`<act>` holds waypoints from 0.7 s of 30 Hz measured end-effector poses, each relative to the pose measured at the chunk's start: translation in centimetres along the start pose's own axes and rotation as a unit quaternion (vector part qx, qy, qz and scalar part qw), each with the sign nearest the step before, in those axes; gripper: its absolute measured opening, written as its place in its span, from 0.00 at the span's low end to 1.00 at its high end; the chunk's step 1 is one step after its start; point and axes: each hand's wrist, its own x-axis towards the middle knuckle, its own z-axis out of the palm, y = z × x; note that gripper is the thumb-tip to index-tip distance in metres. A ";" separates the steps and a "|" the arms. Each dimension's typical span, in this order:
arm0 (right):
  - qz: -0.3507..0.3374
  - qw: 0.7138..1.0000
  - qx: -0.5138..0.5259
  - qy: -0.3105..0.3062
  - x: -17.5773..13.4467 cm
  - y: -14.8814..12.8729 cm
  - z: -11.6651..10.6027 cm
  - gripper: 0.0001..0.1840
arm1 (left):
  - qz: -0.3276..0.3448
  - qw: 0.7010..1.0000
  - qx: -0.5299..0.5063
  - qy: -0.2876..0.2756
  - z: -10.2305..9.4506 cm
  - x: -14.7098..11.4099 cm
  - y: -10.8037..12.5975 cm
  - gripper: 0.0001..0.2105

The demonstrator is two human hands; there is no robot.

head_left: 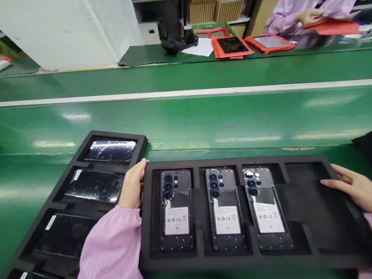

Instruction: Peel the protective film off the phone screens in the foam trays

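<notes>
Both my hands hold a black foam tray (pixel 201 261) by its short ends. My left hand (pixel 133 183) grips the left end, its fingers partly behind the edge. At the opposite end my right hand (pixel 358 189) is closed over the rim, thumb on top. Three phones without back covers lie in the tray: a left phone (pixel 176 212), a middle phone (pixel 226 213) and a right phone (pixel 268 210), each showing camera lenses and a white battery label. The rightmost compartment holds nothing. The right phone sits slightly slanted.
A second foam tray (pixel 87 140) with several dark glossy screens (pixel 93 186) lies at the left, partly under my left sleeve. Beyond runs a green conveyor belt (pixel 184 118). Across it, a co-worker's hand (pixel 311 17) is near red-orange sleeves; an orange-framed device (pixel 232 45) lies on the far bench.
</notes>
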 end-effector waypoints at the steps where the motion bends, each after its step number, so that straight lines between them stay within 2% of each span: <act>1: 0.049 0.998 0.045 -0.019 0.0 0.1 -0.1 0.36 | 0.004 0.999 -0.034 0.009 0.0 -0.5 0.3 0.24; 3: 0.117 0.988 0.100 -0.028 0.1 0.0 -0.2 0.40 | 0.013 0.996 -0.084 0.028 -0.1 -1.3 0.8 0.24; 4: 0.127 0.986 0.105 -0.020 0.1 0.1 -0.2 0.41 | 0.016 0.995 -0.092 0.037 -0.2 -1.7 1.0 0.24; 7: 0.139 0.984 0.112 -0.013 0.3 0.4 -0.3 0.45 | 0.026 0.994 -0.090 0.051 -0.3 -2.2 1.2 0.24; 13: 0.139 0.982 0.127 -0.007 0.9 1.6 -0.4 0.47 | 0.041 0.989 -0.139 0.020 -1.0 -2.6 0.8 0.23; 21: 0.162 0.978 0.129 0.005 0.3 0.4 -0.3 0.44 | 0.053 0.985 -0.158 0.036 -0.7 -4.1 1.3 0.22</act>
